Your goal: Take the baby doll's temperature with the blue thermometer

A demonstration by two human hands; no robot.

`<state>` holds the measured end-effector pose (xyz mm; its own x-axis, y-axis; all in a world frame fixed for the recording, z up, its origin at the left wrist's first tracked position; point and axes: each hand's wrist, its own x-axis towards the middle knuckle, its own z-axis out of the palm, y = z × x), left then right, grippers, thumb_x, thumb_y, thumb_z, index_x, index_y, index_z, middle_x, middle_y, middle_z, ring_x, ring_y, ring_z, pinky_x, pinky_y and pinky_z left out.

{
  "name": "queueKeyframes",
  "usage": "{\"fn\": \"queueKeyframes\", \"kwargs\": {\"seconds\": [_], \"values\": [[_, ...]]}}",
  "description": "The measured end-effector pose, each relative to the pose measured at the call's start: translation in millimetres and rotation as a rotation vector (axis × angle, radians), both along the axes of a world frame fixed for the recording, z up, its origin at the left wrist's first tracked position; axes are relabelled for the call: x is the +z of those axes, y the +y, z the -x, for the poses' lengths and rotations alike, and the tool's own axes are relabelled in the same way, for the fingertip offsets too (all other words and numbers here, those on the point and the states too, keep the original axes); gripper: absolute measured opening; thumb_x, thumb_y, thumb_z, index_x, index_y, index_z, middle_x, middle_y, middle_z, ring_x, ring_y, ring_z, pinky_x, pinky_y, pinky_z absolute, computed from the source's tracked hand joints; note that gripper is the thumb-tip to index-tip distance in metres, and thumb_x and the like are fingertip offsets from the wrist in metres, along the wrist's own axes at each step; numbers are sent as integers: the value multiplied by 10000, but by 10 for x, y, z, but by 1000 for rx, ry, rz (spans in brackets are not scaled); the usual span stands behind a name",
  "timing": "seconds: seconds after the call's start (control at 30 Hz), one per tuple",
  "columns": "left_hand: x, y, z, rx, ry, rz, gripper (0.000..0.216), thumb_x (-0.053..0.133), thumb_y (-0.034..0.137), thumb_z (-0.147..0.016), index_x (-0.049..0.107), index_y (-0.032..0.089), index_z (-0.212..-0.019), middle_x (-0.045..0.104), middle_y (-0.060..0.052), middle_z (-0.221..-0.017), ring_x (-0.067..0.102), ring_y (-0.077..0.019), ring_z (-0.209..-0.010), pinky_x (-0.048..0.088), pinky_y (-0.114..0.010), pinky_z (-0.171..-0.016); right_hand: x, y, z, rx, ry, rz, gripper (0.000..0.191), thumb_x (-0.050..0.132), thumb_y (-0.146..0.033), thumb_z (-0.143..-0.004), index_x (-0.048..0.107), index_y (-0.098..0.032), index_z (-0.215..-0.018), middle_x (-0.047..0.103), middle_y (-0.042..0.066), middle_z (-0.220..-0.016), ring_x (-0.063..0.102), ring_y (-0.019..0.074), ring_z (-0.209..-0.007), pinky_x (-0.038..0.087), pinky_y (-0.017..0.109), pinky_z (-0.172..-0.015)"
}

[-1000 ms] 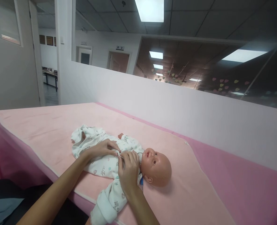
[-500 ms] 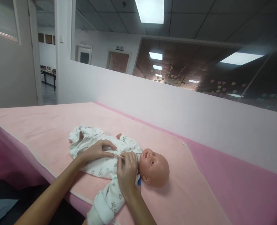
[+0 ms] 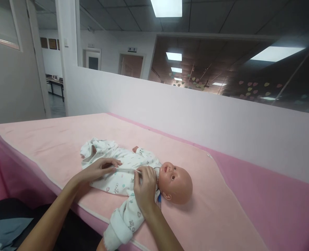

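Observation:
A baby doll (image 3: 175,183) lies on its back on a pink blanket (image 3: 52,146), its head to the right. It wears a white patterned romper (image 3: 125,181). My left hand (image 3: 99,169) lies on the romper's belly, fingers pinched on the front edge of the cloth. My right hand (image 3: 145,188) rests on the doll's chest near the neck, fingers closed on the same front edge. The doll's near sleeve (image 3: 123,223) hangs over the table's front edge.
The pink-covered table (image 3: 261,209) runs along a low white partition wall (image 3: 196,111) with glass above. An open doorway and corridor lie at the far left. My dark trousers show at the bottom left.
My left hand has slid left along the romper's front, away from my right hand. The right hand stays at the chest. The view has shifted slightly.

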<state>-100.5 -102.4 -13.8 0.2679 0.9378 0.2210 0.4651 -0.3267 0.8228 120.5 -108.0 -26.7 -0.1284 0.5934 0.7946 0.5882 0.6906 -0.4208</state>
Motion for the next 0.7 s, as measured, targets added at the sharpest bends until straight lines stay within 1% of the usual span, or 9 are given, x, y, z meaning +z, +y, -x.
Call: {"fn": "queueKeyframes", "kwargs": {"seconds": [0.1,0.17,0.23,0.27,0.3,0.4,0.47,0.57,0.7], "values": [[-18,7,-17,13,-24,-8,297,555,454,-768,649,206,-901,608,-76,-1093,565,-191,-797,430,-220,-559,1,6,-3,8,1,7,121,453,-201,-852,510,-200,-746,573,28,-768,496,178,-767,368,311,-717],[-36,26,-10,25,-47,-1,305,541,468,-773,635,193,-865,628,-56,-895,529,-144,-643,370,-195,-466,3,11,-5,14,2,12,117,457,-195,-849,505,-201,-744,573,26,-766,493,179,-768,366,313,-722],[-55,52,-4,43,-66,-1,311,516,473,-788,619,188,-855,575,-14,-696,447,-107,-518,299,-186,-409,4,11,-4,19,1,13,112,463,-188,-844,500,-201,-739,572,24,-763,491,179,-765,364,314,-725],[-64,67,-5,51,-74,-15,307,509,469,-794,616,187,-852,546,0,-648,422,-101,-500,289,-186,-409,3,9,-3,21,1,13,110,465,-185,-841,498,-201,-738,570,23,-761,490,178,-763,363,314,-725],[-73,82,-8,57,-82,-36,300,508,462,-797,616,187,-848,537,5,-635,422,-101,-507,296,-188,-422,3,5,-1,22,2,14,108,466,-182,-840,497,-200,-738,570,23,-759,489,178,-761,362,313,-723],[-108,122,-26,81,-116,-110,294,519,454,-791,622,182,-835,578,-14,-693,491,-135,-615,368,-208,-510,4,-5,3,20,2,20,105,461,-174,-841,496,-199,-745,570,24,-761,489,178,-762,360,309,-719],[-139,139,-33,119,-154,-122,317,534,471,-775,624,175,-846,599,-28,-709,520,-159,-652,391,-223,-530,6,-5,3,15,-4,18,108,457,-171,-842,498,-198,-745,572,24,-757,490,177,-758,359,306,-713],[-183,142,-22,162,-228,-98,335,574,477,-744,631,169,-860,623,-40,-723,548,-177,-671,409,-231,-532,6,6,3,5,-15,-3,111,460,-179,-841,504,-197,-741,573,23,-749,495,175,-751,360,301,-706],[-198,108,4,138,-277,-26,303,586,451,-752,655,182,-872,652,-51,-831,576,-190,-749,444,-247,-597,0,21,2,-2,-24,-14,116,460,-192,-844,510,-198,-740,573,25,-750,501,174,-746,361,300,-701]]}}
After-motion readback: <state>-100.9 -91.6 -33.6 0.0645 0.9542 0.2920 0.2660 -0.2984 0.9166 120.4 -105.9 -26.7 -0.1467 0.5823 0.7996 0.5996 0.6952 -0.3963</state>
